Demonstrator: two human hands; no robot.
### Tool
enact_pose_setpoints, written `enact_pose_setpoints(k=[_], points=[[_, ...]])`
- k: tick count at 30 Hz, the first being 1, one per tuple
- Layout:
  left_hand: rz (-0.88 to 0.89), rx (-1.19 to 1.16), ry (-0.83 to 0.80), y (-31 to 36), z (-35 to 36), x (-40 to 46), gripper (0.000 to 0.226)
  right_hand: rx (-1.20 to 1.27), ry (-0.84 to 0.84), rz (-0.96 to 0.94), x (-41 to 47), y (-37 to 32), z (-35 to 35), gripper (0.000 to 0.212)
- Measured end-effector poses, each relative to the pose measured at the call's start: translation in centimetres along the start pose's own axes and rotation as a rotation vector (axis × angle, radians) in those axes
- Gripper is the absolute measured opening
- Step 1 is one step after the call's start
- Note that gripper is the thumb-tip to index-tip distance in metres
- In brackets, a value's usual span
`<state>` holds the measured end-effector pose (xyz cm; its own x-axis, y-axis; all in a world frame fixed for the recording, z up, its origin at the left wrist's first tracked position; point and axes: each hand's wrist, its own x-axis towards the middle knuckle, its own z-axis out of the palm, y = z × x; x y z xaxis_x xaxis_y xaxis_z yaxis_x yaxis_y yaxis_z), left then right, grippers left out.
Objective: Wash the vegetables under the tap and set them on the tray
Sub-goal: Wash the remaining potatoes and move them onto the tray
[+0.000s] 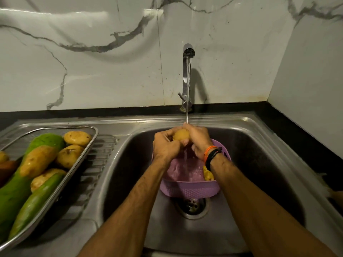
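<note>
Over the steel sink (259,145), both hands (182,143) grip a wet yellow potato (181,134).

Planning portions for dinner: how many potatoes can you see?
7: one in the hands, one in the purple basket, five on the tray. More may be hidden.

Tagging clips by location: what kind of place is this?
Most likely a home kitchen, at the sink: a stainless steel sink with a running tap, a marble-patterned tiled wall, and a steel tray of washed potatoes and green gourds on the drainboard.
</note>
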<state>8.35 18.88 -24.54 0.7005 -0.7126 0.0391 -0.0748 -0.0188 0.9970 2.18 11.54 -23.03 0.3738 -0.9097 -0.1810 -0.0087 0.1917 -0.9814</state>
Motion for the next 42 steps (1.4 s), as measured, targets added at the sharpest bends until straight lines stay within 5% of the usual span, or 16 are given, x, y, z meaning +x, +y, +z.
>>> enact_pose_setpoints(k=[4, 9, 13, 18, 28, 35, 42], points=[[0.014, 0.039, 0.02, 0.0, 0.7, 0.1, 0.046, -0.126, 0.188, -0.062, -0.2, 0.0, 0.8, 0.023], [-0.068, -0.069, -0.035, -0.6, -0.2, 0.6, 0.04, 0.035, -0.031, 0.057, 0.5, 0.2, -0.3, 0.017], [-0.065, -0.057, -0.019, -0.5, 0.5, 0.5, 0.039, -0.115, 0.142, -0.006, 0.4, 0.2, 0.3, 0.024], [-0.103, -0.131, -0.1, -0.1, -0.1, 0.1, 0.041, 0.09, -0.054, 0.115, 0.8, 0.0, -0.8, 0.014], [-0.275, -0.33, -0.089, 0.9, 0.6, -0.4, 0.016, 0.32, -0.105, 0.175, 0.7, 0.5, -2.2, 0.029], [-0.619, -0.692, -0.153, 0.7, -0.6, 0.9, 0.073, 0.418, -0.168, 0.316, 0.9, 1.0, -3.0, 0.047], [-0.708, -0.769, -0.189, 0.1, -1.0, 0.6, 0.092, 0.466, -0.207, 0.384, 0.6, 1.8, -3.9, 0.059]])
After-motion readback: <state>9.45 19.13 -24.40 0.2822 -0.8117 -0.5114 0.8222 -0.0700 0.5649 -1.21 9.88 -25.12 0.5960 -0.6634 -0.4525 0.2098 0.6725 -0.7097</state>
